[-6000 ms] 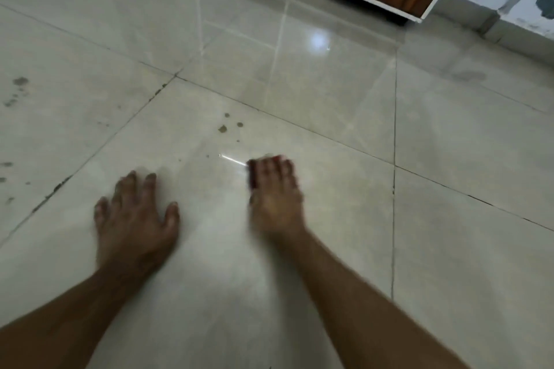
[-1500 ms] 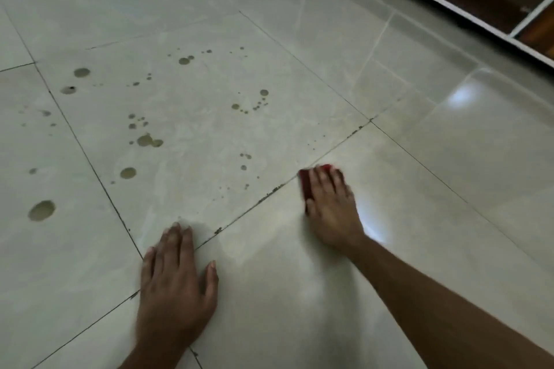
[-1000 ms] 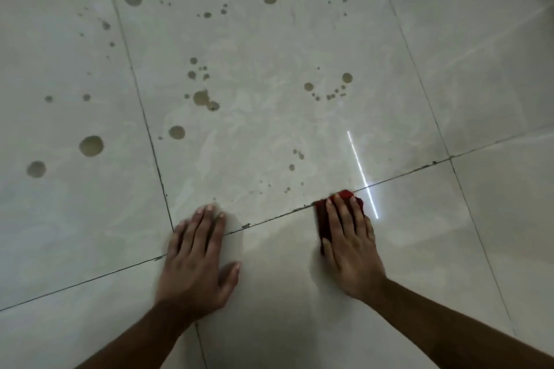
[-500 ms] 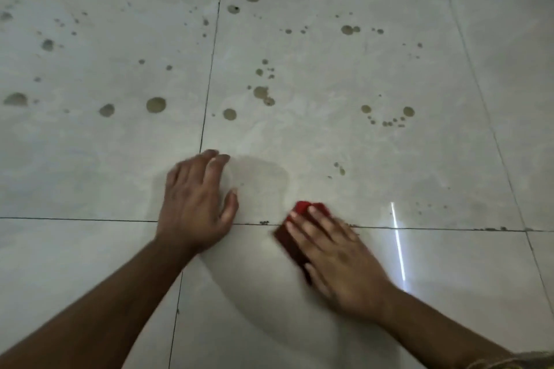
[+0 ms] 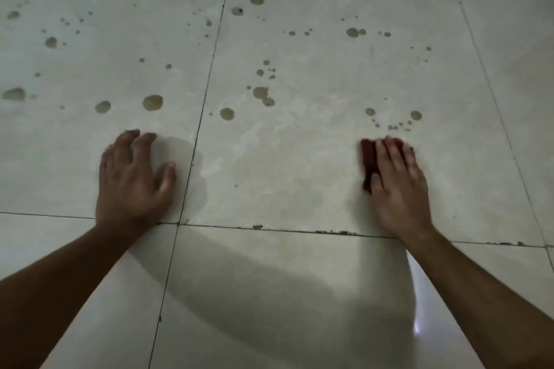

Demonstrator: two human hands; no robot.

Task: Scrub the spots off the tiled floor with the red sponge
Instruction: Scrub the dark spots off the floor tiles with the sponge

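The red sponge (image 5: 368,159) lies flat on the pale tiled floor (image 5: 287,177), and only its left edge and far corner show. My right hand (image 5: 398,189) covers the rest, pressing down with straight fingers. Just beyond the fingertips is an arc of small brown spots (image 5: 392,126). Larger brown spots (image 5: 227,113) dot the same tile farther left, and more spots (image 5: 152,102) mark the tile to the left. My left hand (image 5: 135,180) rests flat on that left tile, fingers spread, holding nothing.
Dark grout lines (image 5: 198,141) cross between the hands and run along the wrists. A damp smear (image 5: 209,171) sits right of my left hand. The near tile (image 5: 269,293) is glossy with a bright reflection at the right.
My right hand has slid the sponge to the right and farther onto the spotted tile, up to the arc of small spots. My left hand stays planted on the left tile.
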